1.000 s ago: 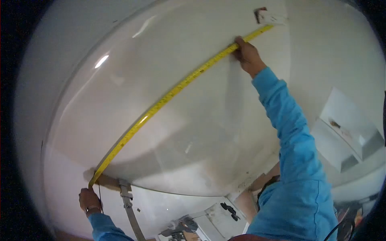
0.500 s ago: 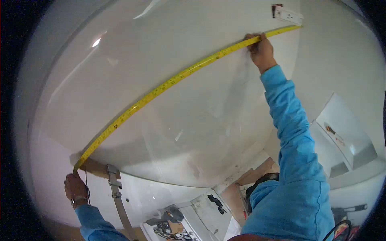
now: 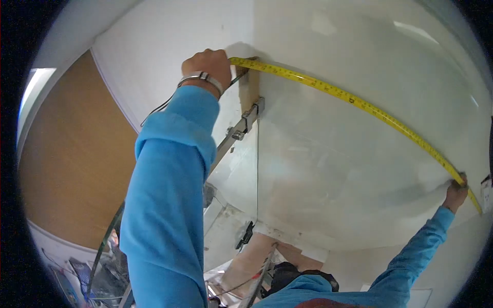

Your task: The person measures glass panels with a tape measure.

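A yellow tape measure (image 3: 352, 98) stretches in a long arc across a glossy pale wall panel (image 3: 334, 154). At its upper left end, by a corner of the wall, my left hand (image 3: 208, 66) is closed in a fist around it. That hand's back faces me, so the tape's case, if it is there, is hidden. Far to the right, my right hand (image 3: 455, 195) grips the blade near its other end, with the fingers partly out of sight behind it. A short stretch of tape runs on past this hand, below a white wall socket (image 3: 486, 191).
A metal bar clamp (image 3: 245, 123) is fixed at a wooden piece (image 3: 249, 87) just right of my left forearm. A brown board (image 3: 77, 154) fills the left side. Below are a ladder (image 3: 261, 274), a black clamp (image 3: 245, 235) and cluttered items (image 3: 105, 272).
My view has swung toward the left end of the tape, so the left hand appears higher and closer. Both hands keep hold of the tape, which stays stretched along the wall.
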Available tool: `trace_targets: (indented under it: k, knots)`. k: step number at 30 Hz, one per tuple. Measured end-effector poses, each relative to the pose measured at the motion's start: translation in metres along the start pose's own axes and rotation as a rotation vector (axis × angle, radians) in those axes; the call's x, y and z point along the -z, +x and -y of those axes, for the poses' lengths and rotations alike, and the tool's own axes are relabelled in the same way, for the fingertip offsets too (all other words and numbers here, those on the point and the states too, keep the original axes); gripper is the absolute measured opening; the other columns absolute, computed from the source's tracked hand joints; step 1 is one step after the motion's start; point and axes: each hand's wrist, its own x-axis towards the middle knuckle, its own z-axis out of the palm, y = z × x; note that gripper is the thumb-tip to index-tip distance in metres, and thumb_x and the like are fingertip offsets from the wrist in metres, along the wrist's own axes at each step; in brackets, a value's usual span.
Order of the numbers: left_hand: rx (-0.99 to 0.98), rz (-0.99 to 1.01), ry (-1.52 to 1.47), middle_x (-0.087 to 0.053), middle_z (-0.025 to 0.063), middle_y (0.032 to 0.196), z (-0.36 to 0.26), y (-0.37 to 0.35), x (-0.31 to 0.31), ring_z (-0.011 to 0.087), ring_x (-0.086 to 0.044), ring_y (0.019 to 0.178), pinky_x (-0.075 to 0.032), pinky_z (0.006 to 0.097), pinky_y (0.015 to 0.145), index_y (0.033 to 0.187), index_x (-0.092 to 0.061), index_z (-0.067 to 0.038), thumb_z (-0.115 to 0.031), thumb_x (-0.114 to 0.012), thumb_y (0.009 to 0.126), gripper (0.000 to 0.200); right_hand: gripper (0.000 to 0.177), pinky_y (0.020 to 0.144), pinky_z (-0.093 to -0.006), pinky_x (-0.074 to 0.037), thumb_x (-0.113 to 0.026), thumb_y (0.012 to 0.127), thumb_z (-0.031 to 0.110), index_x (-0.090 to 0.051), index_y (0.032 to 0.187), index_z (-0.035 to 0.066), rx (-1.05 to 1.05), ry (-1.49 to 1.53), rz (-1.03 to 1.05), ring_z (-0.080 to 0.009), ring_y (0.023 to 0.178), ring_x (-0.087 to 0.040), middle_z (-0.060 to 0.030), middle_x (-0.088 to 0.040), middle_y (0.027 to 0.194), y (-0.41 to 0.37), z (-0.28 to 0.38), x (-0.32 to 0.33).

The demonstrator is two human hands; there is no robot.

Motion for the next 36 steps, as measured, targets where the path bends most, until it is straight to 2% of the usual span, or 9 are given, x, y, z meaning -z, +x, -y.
trace_targets:
  k: [2, 4, 6, 11, 14, 17, 19, 26, 36]
  knots:
    - [0.017, 0.023, -0.006, -0.066, 0.0193, 0.096, 0.001, 0.000, 0.000, 0.0344, -0.065, 0.092, -0.053, 0.0444, 0.078, 0.096, -0.066, -0.005, -0.033, -0.047, 0.092, 0.034, 0.037, 0.096, -0.0384, -0.042, -0.052, 0.089, 0.019, -0.057, 0.114, -0.007, 0.046, 0.092, -0.052, -0.0281, 0.107, -0.056, -0.0170, -0.062, 0.111, 0.007, -0.020, 0.007]
    - [0.028, 0.045, -0.009, -0.067, 0.0185, 0.095, 0.002, -0.002, 0.002, 0.0335, -0.066, 0.090, -0.053, 0.0436, 0.076, 0.095, -0.067, -0.005, -0.032, -0.049, 0.092, 0.032, 0.035, 0.096, -0.0387, -0.042, -0.052, 0.089, 0.017, -0.057, 0.112, -0.009, -0.371, 1.170, -0.041, -0.0290, 0.106, -0.056, -0.0181, -0.062, 0.110, 0.013, -0.028, 0.008]
    - [0.020, 0.036, -0.021, -0.068, 0.0176, 0.093, -0.001, -0.008, 0.012, 0.0315, -0.066, 0.089, -0.054, 0.0413, 0.075, 0.094, -0.068, -0.006, -0.030, -0.050, 0.091, 0.030, 0.029, 0.095, -0.0365, -0.043, -0.051, 0.091, 0.011, -0.057, 0.110, -0.010, 0.024, 0.196, -0.086, -0.0270, 0.105, -0.056, -0.0177, -0.062, 0.108, 0.018, -0.026, -0.001]
    - [0.023, 0.073, -0.030, -0.068, 0.0163, 0.092, 0.001, -0.007, 0.016, 0.0298, -0.067, 0.088, -0.054, 0.0400, 0.076, 0.095, -0.068, -0.005, -0.023, -0.051, 0.088, 0.026, 0.028, 0.092, -0.0352, -0.046, -0.052, 0.091, 0.008, -0.056, 0.111, -0.011, -0.216, 0.705, -0.102, -0.0257, 0.106, -0.058, -0.0189, -0.060, 0.113, 0.019, -0.034, -0.003]
    - [0.027, 0.099, -0.043, -0.068, 0.0159, 0.091, 0.001, -0.008, 0.015, 0.0294, -0.067, 0.087, -0.054, 0.0399, 0.075, 0.095, -0.068, -0.005, -0.023, -0.053, 0.087, 0.025, 0.033, 0.091, -0.0361, -0.047, -0.058, 0.087, 0.008, -0.055, 0.113, -0.011, 0.053, -0.093, -0.080, -0.0284, 0.107, -0.058, -0.0194, -0.060, 0.115, 0.008, -0.011, -0.007]
    - [0.042, 0.105, -0.035, -0.068, 0.0158, 0.091, 0.001, -0.007, 0.014, 0.0292, -0.067, 0.087, -0.054, 0.0396, 0.075, 0.094, -0.068, -0.005, -0.024, -0.054, 0.087, 0.024, 0.025, 0.081, -0.0320, -0.046, -0.042, 0.092, 0.006, -0.060, 0.106, -0.005, 0.003, 0.115, -0.116, -0.0247, 0.095, -0.057, -0.0125, -0.060, 0.103, 0.014, -0.010, -0.008]
    - [0.060, 0.127, 0.004, -0.069, 0.0114, 0.094, -0.001, -0.006, 0.014, 0.0259, -0.067, 0.089, -0.054, 0.0378, 0.075, 0.099, -0.069, -0.010, -0.026, -0.054, 0.089, 0.024, 0.027, 0.083, -0.0330, -0.047, -0.042, 0.092, 0.010, -0.061, 0.106, -0.005, -0.397, 0.941, -0.211, -0.0240, 0.098, -0.058, -0.0132, -0.062, 0.106, 0.016, -0.007, -0.010]
    - [0.062, 0.127, 0.046, -0.069, 0.0075, 0.096, -0.001, -0.005, 0.013, 0.0228, -0.067, 0.091, -0.054, 0.0360, 0.074, 0.102, -0.070, -0.015, -0.028, -0.052, 0.090, 0.025, 0.031, 0.091, -0.0316, -0.046, -0.054, 0.087, 0.011, -0.059, 0.113, -0.006, 0.155, -0.136, -0.100, -0.0227, 0.111, -0.058, -0.0148, -0.062, 0.117, 0.026, -0.061, 0.002]
    - [0.005, 0.108, -0.014, -0.068, 0.0157, 0.093, 0.000, -0.009, 0.017, 0.0286, -0.068, 0.085, -0.055, 0.0397, 0.074, 0.096, -0.067, -0.005, -0.023, -0.053, 0.088, 0.024, 0.034, 0.099, -0.0405, -0.041, -0.052, 0.088, 0.013, -0.056, 0.113, -0.009, -0.006, 0.206, -0.112, -0.0301, 0.109, -0.055, -0.0195, -0.058, 0.116, 0.029, -0.061, 0.001]
